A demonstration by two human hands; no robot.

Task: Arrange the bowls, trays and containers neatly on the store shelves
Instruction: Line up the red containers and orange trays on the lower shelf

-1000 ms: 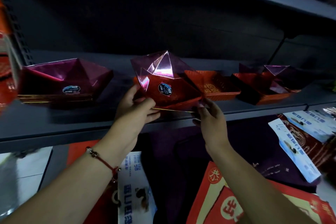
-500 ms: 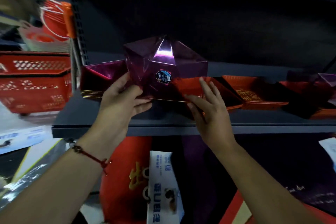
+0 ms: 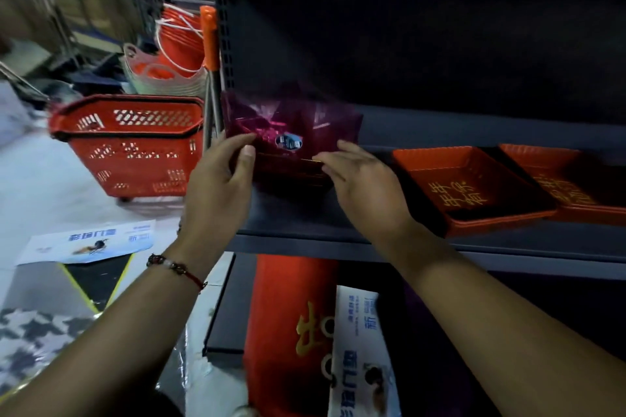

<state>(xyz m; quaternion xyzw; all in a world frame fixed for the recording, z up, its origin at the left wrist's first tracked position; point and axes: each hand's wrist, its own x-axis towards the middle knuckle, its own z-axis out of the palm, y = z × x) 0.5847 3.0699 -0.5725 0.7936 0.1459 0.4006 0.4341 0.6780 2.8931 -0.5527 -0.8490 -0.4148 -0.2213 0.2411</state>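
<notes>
Far left, on the floor: a blue-and-white leaflet (image 3: 89, 242) lying flat, and above it a red basket (image 3: 130, 142) on wheels, perforated sides, standing beside the shelf upright. Behind the basket: a stack of pale tubs (image 3: 162, 79) and red buckets (image 3: 181, 41), blurred. An orange-capped pole (image 3: 209, 54) stands against the upright. Left hand (image 3: 216, 186): raised to the shelf (image 3: 338, 242), thumb and fingers clamped on the left edge of the purple tray (image 3: 291, 132); a red beaded bracelet (image 3: 176, 269) sits on the wrist. Purple tray: translucent, faceted, round sticker on its front face, placed at the left end of the shelf on top of a stack of like trays with gold rims; motion blur hides whether it has fully settled. Right hand (image 3: 366, 183): fingers extended and apart, tips at the tray's lower right rim; whether they touch it cannot be told. Right of the hands, on the same shelf: two orange trays, the first (image 3: 474, 186) square with gold characters inside, the second (image 3: 576, 179) just beside it and overlapped at its left edge. Lower shelf, centre: a red bag (image 3: 288, 315) with gold characters and a blue-and-white pack (image 3: 359, 349) leaning against it.
</notes>
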